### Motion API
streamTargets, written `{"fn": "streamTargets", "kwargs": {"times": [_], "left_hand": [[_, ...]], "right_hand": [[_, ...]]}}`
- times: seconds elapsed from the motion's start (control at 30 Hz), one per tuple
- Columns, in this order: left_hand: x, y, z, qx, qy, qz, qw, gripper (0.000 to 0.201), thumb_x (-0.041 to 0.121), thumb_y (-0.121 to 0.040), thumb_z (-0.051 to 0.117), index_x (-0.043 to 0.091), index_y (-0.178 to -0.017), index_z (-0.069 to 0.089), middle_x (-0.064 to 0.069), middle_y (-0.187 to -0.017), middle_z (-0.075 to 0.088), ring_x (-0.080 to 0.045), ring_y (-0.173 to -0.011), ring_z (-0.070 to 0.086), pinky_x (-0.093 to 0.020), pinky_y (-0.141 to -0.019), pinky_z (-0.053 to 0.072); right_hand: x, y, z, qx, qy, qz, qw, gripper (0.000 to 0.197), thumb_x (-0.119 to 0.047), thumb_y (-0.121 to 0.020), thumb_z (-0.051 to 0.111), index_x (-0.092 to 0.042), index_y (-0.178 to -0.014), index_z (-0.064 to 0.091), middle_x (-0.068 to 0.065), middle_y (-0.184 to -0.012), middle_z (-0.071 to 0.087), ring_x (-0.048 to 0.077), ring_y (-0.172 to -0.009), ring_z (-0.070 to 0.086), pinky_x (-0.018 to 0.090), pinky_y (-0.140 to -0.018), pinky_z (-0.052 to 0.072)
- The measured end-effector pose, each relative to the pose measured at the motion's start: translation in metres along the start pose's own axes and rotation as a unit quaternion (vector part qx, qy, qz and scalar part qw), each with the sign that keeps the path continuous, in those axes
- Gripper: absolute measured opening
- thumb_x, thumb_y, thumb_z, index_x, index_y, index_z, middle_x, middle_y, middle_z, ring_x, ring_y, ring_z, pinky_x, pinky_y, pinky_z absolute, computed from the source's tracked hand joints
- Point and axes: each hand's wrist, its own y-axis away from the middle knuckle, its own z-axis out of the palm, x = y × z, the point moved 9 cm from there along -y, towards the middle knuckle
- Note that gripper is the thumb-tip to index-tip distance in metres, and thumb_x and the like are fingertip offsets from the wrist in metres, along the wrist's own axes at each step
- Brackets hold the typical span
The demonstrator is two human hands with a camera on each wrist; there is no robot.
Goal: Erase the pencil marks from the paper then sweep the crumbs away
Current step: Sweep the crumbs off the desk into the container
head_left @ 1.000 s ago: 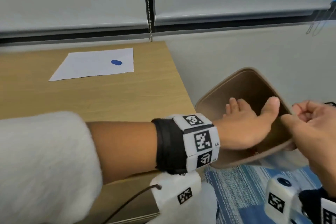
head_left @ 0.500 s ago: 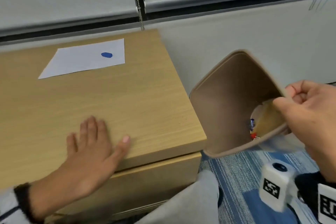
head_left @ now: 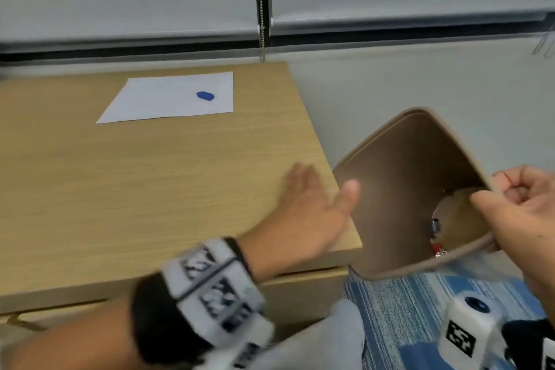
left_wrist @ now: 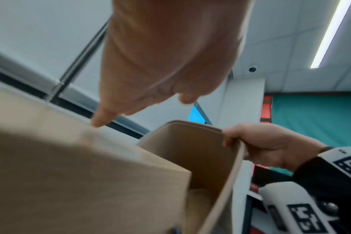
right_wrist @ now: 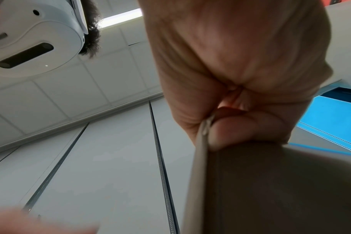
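Note:
A white sheet of paper [head_left: 168, 97] lies at the back of the wooden desk [head_left: 150, 177], with a small blue eraser [head_left: 205, 95] on it. My left hand [head_left: 312, 204] lies flat and open on the desk near its right edge, thumb out over the edge, blurred by motion. My right hand [head_left: 522, 213] grips the rim of a brown bin [head_left: 399, 189], tilted with its mouth toward the desk edge. The same grip shows in the left wrist view [left_wrist: 248, 142] and in the right wrist view [right_wrist: 230, 110]. No crumbs are visible on the desk.
The bin holds a paper wad and small bits of rubbish [head_left: 435, 234]. A blue striped carpet [head_left: 399, 309] lies below it. A grey wall and window blinds with a bead chain [head_left: 262, 9] stand behind the desk.
My left hand has slid rightward across the desk from near its front middle to the right edge beside the bin. The right hand keeps holding the tilted bin.

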Motion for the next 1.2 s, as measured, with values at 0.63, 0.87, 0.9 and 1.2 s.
{"fn": "streamTargets", "kwargs": {"times": [0.63, 0.87, 0.9, 1.2], "left_hand": [[0.066, 0.009, 0.055, -0.188, -0.261, 0.202, 0.925, 0.108, 0.075, -0.069, -0.002, 0.008, -0.154, -0.01, -0.009, -0.162, -0.013, -0.021, -0.149, -0.012, -0.046, -0.12, -0.001], [-0.045, -0.063, -0.09, -0.005, -0.33, -0.021, 0.944, 0.086, 0.065, -0.093, 0.005, 0.004, -0.152, -0.011, -0.015, -0.159, -0.019, -0.027, -0.148, -0.014, -0.045, -0.121, 0.0], [-0.055, -0.068, -0.095, -0.014, -0.351, -0.041, 0.935, 0.087, 0.065, -0.093, 0.004, 0.003, -0.152, -0.011, -0.016, -0.16, -0.018, -0.027, -0.148, -0.013, -0.046, -0.121, 0.001], [0.023, -0.015, 0.046, -0.179, -0.358, 0.116, 0.909, 0.093, 0.074, -0.085, -0.003, 0.009, -0.147, -0.027, -0.012, -0.152, -0.037, -0.025, -0.139, -0.035, -0.048, -0.118, -0.012]], "right_hand": [[-0.015, 0.01, -0.001, 0.016, -0.01, 0.006, 1.0, 0.018, -0.025, -0.057, 0.055, -0.039, -0.068, 0.059, 0.007, -0.057, 0.051, 0.028, -0.046, 0.055, 0.049, -0.051, 0.056], [-0.007, 0.002, -0.006, 0.002, -0.019, -0.011, 1.0, 0.029, -0.007, -0.072, 0.062, -0.035, -0.066, 0.059, 0.0, -0.052, 0.045, 0.019, -0.04, 0.048, 0.026, -0.046, 0.05], [-0.006, 0.001, -0.006, 0.0, -0.025, -0.011, 1.0, 0.027, -0.008, -0.071, 0.062, -0.035, -0.066, 0.059, -0.001, -0.051, 0.045, 0.018, -0.039, 0.047, 0.026, -0.045, 0.049], [0.005, -0.005, -0.005, 0.003, -0.033, -0.021, 0.999, 0.025, -0.001, -0.076, 0.059, -0.019, -0.063, 0.047, 0.001, -0.053, 0.042, 0.0, -0.03, 0.046, 0.012, -0.03, 0.035]]}}
